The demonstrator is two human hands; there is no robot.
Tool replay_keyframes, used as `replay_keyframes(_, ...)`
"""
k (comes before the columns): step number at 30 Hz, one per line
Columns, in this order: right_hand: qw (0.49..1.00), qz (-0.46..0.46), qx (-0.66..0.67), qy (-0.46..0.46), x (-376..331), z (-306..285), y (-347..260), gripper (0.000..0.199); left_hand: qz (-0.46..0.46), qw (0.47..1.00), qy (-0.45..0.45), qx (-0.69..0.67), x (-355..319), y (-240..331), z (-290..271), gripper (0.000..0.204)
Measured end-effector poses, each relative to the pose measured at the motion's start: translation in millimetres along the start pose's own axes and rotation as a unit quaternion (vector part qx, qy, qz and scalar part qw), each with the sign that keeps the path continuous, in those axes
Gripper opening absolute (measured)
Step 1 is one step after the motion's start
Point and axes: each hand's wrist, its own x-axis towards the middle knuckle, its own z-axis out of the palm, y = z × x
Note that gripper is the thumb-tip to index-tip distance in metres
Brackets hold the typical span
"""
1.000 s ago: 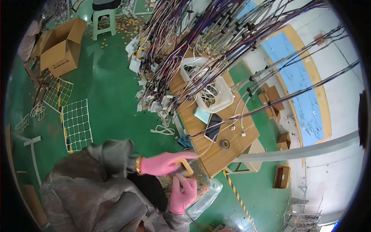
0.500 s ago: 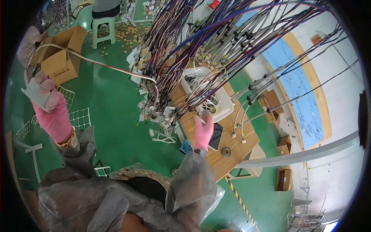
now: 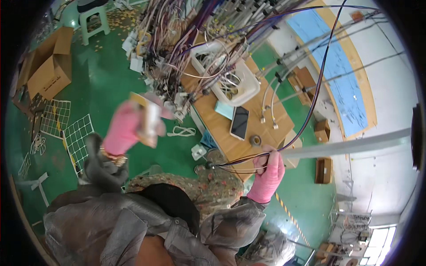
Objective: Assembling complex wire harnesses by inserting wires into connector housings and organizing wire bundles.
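Observation:
My left hand (image 3: 122, 128), in a pink glove with bare fingertips, is blurred by motion. It is closed on a small flat white piece with a tan edge (image 3: 151, 119), too smeared to name. On the right, my right hand (image 3: 268, 175), also gloved in pink, pinches a dark wire bundle (image 3: 316, 95). The bundle rises to the upper right, and its other end runs left over my lap to a black fitting. Near that end is a white connector (image 3: 198, 152); whether it is joined to the bundle I cannot tell.
A wooden table (image 3: 211, 117) carries a white bin (image 3: 246, 77) of cables, a phone (image 3: 239, 123) and a tape roll (image 3: 255, 140). Thick hanging cables (image 3: 173, 48) crowd above its far side. A grey bar (image 3: 346, 144) crosses at right. Cardboard box (image 3: 51, 73) and white grids (image 3: 77, 137) lie left.
My right hand came back from beside the bin toward me and now holds the dark wire bundle. My left hand moved right and lower; the pale wire near it is gone. The view shifted.

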Motion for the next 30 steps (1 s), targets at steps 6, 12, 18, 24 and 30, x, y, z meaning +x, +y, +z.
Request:
replay_keyframes(6,0.998,-0.024,-0.05,-0.013,-26.9,-2.9,-21.9,0.036,-0.216,0.914,-0.071,0.337,48.2,-114.9,47.5,0.031)
replay_keyframes(12,0.998,-0.043,-0.001,0.046,-44.1,-41.0,-29.1,0.021,-0.278,0.935,-0.103,0.194,61.6,-128.6,63.0,0.029)
replay_keyframes(18,0.974,0.008,-0.227,-0.001,-57.2,-82.8,11.2,0.023,-0.243,0.961,-0.058,0.115,68.5,-94.7,63.1,0.025)
replay_keyframes(24,0.95,-0.049,-0.308,-0.006,-60.2,-100.4,105.9,0.008,-0.1,0.988,-0.099,0.064,68.9,-72.4,70.2,0.031)
replay_keyframes(30,0.934,-0.056,-0.352,-0.023,-64.8,-104.6,182.4,0.015,-0.147,0.931,-0.289,-0.171,86.8,-20.9,76.6,0.058)
